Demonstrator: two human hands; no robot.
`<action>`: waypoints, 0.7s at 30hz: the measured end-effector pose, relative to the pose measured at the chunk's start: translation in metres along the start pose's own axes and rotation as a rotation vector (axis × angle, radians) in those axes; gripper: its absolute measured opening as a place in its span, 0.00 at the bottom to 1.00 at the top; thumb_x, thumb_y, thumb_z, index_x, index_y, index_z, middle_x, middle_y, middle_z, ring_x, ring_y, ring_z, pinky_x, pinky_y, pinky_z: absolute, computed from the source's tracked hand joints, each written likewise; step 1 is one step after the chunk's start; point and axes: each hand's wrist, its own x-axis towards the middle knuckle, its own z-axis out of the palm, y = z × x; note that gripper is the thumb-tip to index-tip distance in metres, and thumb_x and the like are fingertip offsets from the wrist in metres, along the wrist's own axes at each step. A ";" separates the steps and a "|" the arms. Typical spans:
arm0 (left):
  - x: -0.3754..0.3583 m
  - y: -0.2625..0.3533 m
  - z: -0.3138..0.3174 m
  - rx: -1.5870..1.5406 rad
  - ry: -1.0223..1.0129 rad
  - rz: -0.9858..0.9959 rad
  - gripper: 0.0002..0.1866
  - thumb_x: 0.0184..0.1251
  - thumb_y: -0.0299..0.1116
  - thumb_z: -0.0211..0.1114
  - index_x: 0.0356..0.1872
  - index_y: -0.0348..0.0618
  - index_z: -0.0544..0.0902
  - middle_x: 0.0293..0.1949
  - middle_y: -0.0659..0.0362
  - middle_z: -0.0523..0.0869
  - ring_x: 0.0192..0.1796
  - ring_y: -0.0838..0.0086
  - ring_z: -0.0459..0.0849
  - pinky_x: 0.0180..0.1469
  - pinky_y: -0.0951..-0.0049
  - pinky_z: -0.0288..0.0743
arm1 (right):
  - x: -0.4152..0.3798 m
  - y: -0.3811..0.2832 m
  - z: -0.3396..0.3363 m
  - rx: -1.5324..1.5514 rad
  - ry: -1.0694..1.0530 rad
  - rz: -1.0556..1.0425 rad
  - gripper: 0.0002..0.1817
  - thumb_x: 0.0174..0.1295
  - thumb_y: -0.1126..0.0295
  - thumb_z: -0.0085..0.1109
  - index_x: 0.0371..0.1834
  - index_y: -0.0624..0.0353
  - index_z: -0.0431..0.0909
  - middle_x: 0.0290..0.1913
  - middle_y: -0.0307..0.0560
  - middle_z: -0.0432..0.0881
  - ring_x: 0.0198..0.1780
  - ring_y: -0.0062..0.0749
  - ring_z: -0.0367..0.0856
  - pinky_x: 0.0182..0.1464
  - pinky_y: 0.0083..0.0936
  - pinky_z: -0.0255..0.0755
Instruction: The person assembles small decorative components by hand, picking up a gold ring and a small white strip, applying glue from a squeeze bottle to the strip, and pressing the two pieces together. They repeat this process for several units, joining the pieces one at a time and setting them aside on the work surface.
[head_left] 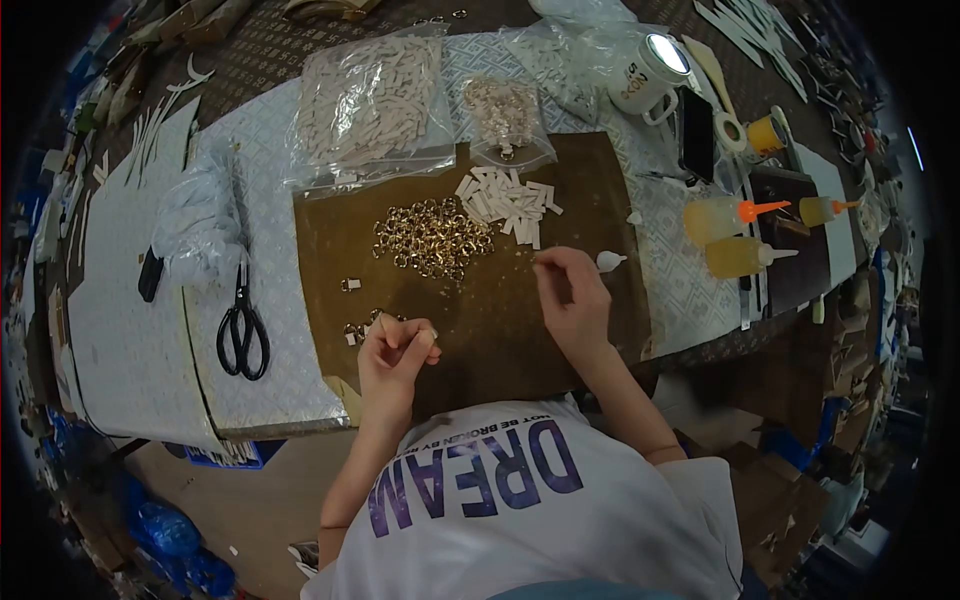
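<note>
My left hand (393,352) is closed over the front left of a brown mat (500,345), thumb pressed to the curled fingers; whatever they hold is too small to make out. Just beside it lie a few gold rings with white tabs (352,332), partly hidden by the hand. Another ringed tab (350,285) lies farther up. My right hand (578,305) is pinched over the mat's right side, and I cannot see what is between its fingertips. Beyond the hands are a heap of gold metal rings (430,238) and a pile of short white strips (505,200).
Bags of white strips (375,95) and of small pieces (503,110) lie behind the mat. Black-handled scissors (242,335) rest at left. On the right are glue bottles (735,258), a phone (696,135), a mug (640,85) and a small white nozzle-shaped piece (609,262).
</note>
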 end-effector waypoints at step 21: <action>-0.009 0.011 -0.035 -0.091 0.077 0.087 0.19 0.63 0.21 0.58 0.21 0.50 0.58 0.35 0.55 0.80 0.27 0.80 0.74 0.30 0.81 0.68 | 0.022 0.014 0.034 0.019 -0.092 0.300 0.09 0.56 0.77 0.59 0.41 0.63 0.77 0.31 0.41 0.77 0.28 0.21 0.74 0.31 0.18 0.69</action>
